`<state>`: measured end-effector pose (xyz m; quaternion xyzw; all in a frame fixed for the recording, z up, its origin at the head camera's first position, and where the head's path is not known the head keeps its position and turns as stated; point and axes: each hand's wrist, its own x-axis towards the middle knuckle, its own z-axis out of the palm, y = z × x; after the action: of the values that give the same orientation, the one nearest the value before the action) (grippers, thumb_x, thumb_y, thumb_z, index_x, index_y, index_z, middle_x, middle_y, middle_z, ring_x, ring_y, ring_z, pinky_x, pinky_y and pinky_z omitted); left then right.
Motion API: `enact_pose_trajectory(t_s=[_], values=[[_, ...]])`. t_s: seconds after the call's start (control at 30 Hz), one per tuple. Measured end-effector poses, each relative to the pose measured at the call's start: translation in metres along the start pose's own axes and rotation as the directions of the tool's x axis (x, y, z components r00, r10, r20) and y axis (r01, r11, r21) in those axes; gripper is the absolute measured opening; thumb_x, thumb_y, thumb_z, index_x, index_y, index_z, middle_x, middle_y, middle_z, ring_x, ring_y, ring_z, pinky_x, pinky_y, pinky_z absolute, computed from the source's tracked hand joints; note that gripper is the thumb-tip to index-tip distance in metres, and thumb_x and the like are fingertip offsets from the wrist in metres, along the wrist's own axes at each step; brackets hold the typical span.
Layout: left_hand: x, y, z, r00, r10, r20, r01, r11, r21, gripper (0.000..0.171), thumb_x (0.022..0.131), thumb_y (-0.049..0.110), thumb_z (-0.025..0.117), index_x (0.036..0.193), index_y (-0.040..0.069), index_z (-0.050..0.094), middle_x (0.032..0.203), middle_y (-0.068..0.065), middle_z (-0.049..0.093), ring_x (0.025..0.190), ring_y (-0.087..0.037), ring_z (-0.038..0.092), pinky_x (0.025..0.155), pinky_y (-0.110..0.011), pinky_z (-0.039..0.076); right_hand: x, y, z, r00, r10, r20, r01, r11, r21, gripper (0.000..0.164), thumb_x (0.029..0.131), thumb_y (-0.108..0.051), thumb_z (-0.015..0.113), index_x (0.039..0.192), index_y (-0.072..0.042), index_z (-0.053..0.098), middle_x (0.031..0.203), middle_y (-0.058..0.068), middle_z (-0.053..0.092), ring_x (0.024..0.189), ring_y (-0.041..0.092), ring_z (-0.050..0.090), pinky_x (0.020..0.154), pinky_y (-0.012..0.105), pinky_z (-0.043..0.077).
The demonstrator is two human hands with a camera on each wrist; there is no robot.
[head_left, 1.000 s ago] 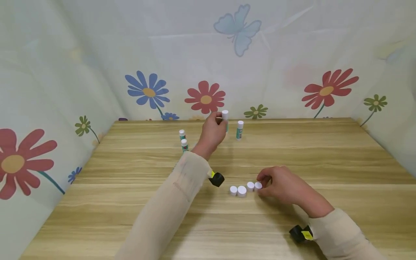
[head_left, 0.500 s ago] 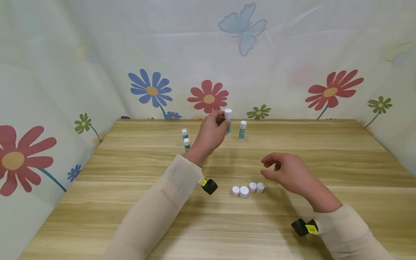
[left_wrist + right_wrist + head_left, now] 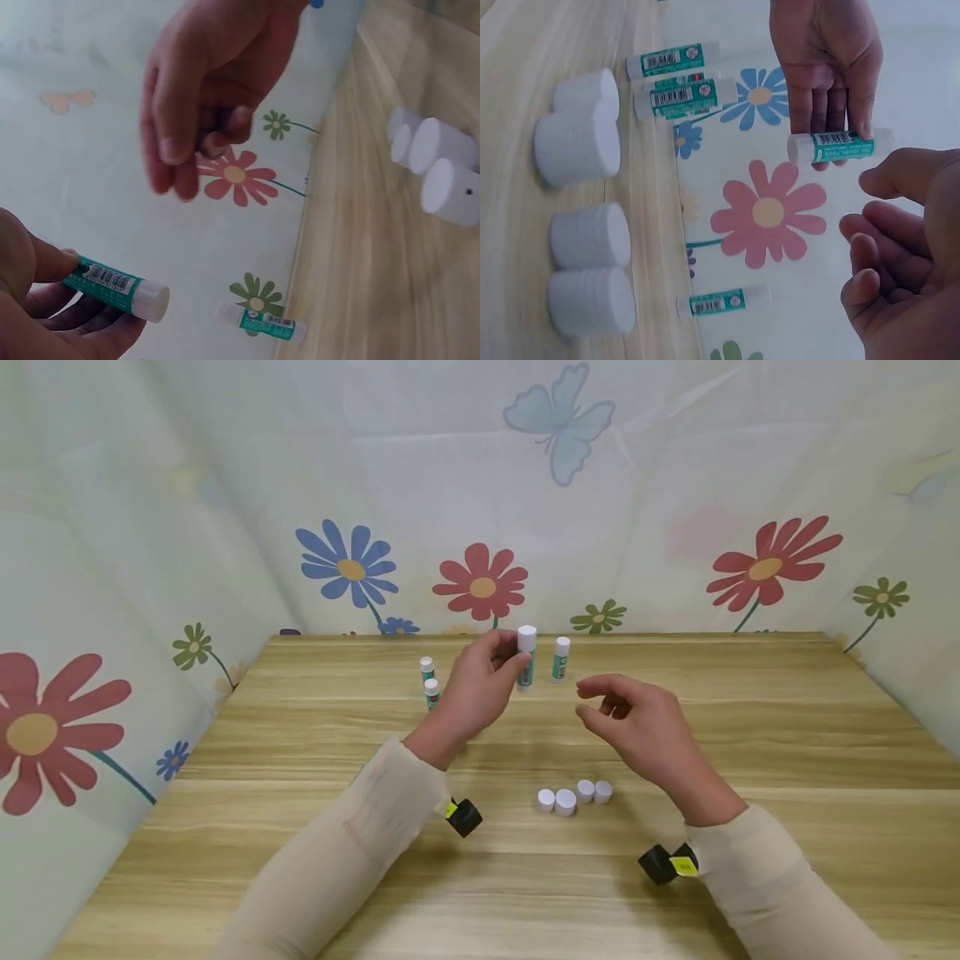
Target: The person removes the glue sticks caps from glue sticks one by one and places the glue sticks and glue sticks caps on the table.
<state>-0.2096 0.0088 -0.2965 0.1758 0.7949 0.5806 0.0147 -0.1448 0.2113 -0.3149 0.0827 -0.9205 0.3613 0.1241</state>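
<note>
Upright between the thumb and fingers of my left hand (image 3: 483,685) is a glue stick (image 3: 526,670) with a white cap and a green label, held above the table. My right hand (image 3: 648,727) is in the air to its right, fingers loosely bent and apart, holding nothing. In the right wrist view its thumb (image 3: 904,174) comes close to the white end of the held glue stick (image 3: 844,147). Below my right hand, several short white cylinders (image 3: 566,802), like caps, stand in a row on the table.
Another glue stick (image 3: 561,660) stands upright behind, just right of the held one. More glue sticks (image 3: 432,694) stand on the left, partly behind my left wrist. A flowered curtain (image 3: 645,510) rises beyond the wooden table's (image 3: 750,735) back edge.
My right hand has left the rightmost white cylinder, rising and moving toward the glue stick. My left hand has brought the glue stick slightly lower and nearer.
</note>
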Motion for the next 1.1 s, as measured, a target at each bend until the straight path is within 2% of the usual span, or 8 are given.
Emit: enact_pose_trajectory(t_s=[0.2, 0.43, 0.7, 0.93, 1.1], values=[[-0.012, -0.005, -0.002, 0.998, 0.035, 0.048, -0.036, 0.999, 0.008, 0.033, 0.100, 0.021, 0.054, 0.130, 0.008, 0.052, 0.121, -0.005, 0.059, 0.109, -0.018, 0.059, 0.096, -0.032, 0.052, 0.005, -0.007, 0.007, 0.998, -0.031, -0.055, 0.037, 0.993, 0.111, 0.030, 0.090, -0.031, 0.069, 0.115, -0.014, 0.069, 0.097, 0.003, 0.069, 0.075, 0.018, 0.054, 0.063, 0.021, 0.047], [-0.023, -0.008, -0.001, 0.997, 0.014, 0.071, -0.014, 1.000, 0.003, 0.030, 0.098, 0.024, 0.057, 0.126, 0.013, 0.054, 0.117, -0.001, 0.060, 0.106, -0.016, 0.060, 0.094, -0.032, 0.053, 0.009, -0.011, 0.014, 0.996, -0.027, -0.081, 0.043, 0.979, 0.201, 0.032, 0.089, -0.032, 0.071, 0.115, -0.014, 0.069, 0.098, 0.003, 0.068, 0.073, 0.018, 0.054, 0.061, 0.020, 0.047], [-0.031, -0.013, 0.001, 0.996, 0.031, 0.080, -0.031, 1.000, 0.003, 0.028, 0.097, 0.025, 0.059, 0.123, 0.015, 0.056, 0.116, 0.001, 0.061, 0.106, -0.014, 0.059, 0.093, -0.030, 0.053, 0.012, -0.020, 0.023, 0.997, -0.018, -0.079, 0.040, 0.957, 0.287, 0.036, 0.087, -0.034, 0.072, 0.117, -0.014, 0.069, 0.105, 0.003, 0.069, 0.076, 0.019, 0.054, 0.060, 0.020, 0.047], [-0.035, -0.016, 0.001, 0.997, 0.040, 0.069, -0.040, 0.999, 0.010, 0.029, 0.095, 0.027, 0.062, 0.121, 0.015, 0.058, 0.115, 0.002, 0.062, 0.107, -0.013, 0.060, 0.095, -0.030, 0.053, 0.013, -0.027, 0.032, 0.997, -0.019, -0.077, 0.043, 0.946, 0.320, 0.036, 0.086, -0.033, 0.073, 0.117, -0.016, 0.069, 0.084, 0.007, 0.061, 0.070, 0.021, 0.052, 0.056, 0.023, 0.045], [-0.038, -0.018, 0.002, 0.997, 0.064, 0.052, -0.066, 0.997, 0.032, 0.026, 0.096, 0.023, 0.061, 0.120, 0.013, 0.059, 0.115, 0.001, 0.063, 0.107, -0.013, 0.060, 0.096, -0.031, 0.052, 0.014, -0.030, 0.036, 0.996, -0.005, -0.087, 0.031, 0.951, 0.308, 0.034, 0.086, -0.036, 0.073, 0.114, -0.016, 0.069, 0.085, 0.005, 0.062, 0.071, 0.022, 0.052, 0.056, 0.024, 0.045]])
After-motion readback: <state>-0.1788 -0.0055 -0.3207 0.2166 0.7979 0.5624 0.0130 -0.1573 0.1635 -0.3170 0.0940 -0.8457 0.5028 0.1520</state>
